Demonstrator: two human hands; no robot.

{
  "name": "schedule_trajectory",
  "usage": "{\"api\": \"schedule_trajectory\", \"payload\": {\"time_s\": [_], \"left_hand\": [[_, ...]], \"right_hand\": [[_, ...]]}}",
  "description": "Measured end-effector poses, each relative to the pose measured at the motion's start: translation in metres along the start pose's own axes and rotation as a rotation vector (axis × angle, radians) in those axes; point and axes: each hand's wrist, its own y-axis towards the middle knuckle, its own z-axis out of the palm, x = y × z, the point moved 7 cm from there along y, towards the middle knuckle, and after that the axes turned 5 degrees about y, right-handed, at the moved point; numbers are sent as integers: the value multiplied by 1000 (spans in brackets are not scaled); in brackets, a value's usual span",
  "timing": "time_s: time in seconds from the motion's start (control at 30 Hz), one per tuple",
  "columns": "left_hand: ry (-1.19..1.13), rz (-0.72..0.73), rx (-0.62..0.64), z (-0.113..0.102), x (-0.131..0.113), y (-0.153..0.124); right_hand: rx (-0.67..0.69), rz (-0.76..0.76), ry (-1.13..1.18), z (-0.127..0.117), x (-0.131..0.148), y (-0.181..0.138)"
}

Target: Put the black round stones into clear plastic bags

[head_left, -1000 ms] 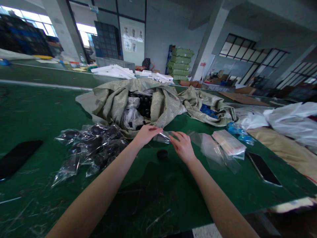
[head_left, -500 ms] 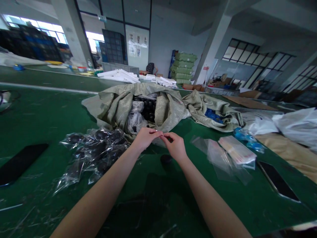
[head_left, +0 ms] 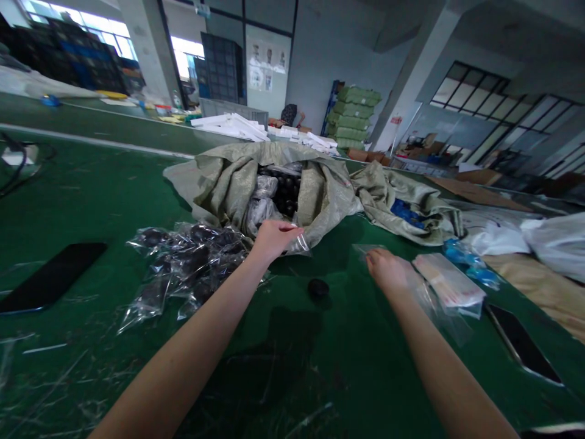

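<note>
My left hand (head_left: 273, 239) is closed on a small clear plastic bag (head_left: 298, 244), held just in front of an open grey-green woven sack (head_left: 228, 183) full of black round parts. My right hand (head_left: 388, 271) lies flat on the green table (head_left: 91, 201) to the right, fingers on loose clear bags (head_left: 365, 249) beside a stack of bags with red print (head_left: 450, 284). A single black round part (head_left: 318, 288) lies on the table between my hands. A heap of bagged black parts (head_left: 183, 265) sits to the left of my left hand.
Two dark phones lie flat, one at the left (head_left: 50, 277) and one at the right (head_left: 523, 342). A second crumpled sack (head_left: 402, 201) with blue items and white plastic bags (head_left: 548, 238) lie at the right. Stacked green bales (head_left: 354, 116) and a person stand far back.
My hands were together on the clear bag. Now the right hand has let go and moved right onto the loose bags; the left hand keeps the bag near the sack.
</note>
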Motion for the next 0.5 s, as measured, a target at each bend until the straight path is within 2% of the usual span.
{"api": "schedule_trajectory", "payload": {"time_s": [0.07, 0.1, 0.17, 0.23, 0.27, 0.33, 0.4, 0.5], "left_hand": [[-6, 17, -4, 1, 0, 0], [-2, 27, 1, 2, -1, 0], [18, 38, 12, 6, -2, -2], [52, 35, 16, 9, -4, -4], [66, 30, 21, 10, -5, -5], [72, 24, 38, 13, -9, -8], [64, 23, 63, 13, -13, -11], [79, 27, 88, 8, -20, -12]], "right_hand": [[117, 56, -4, 23, -5, -6], [132, 83, 20, 28, -4, -8], [35, 93, 125, 18, 12, -7], [-130, 53, 342, -8, 46, -3], [-162, 39, 496, -19, 66, 0], [-146, -9, 766, -38, 111, 8], [-125, -67, 890, -50, 151, 17], [-111, -55, 937, -54, 179, 28]]}}
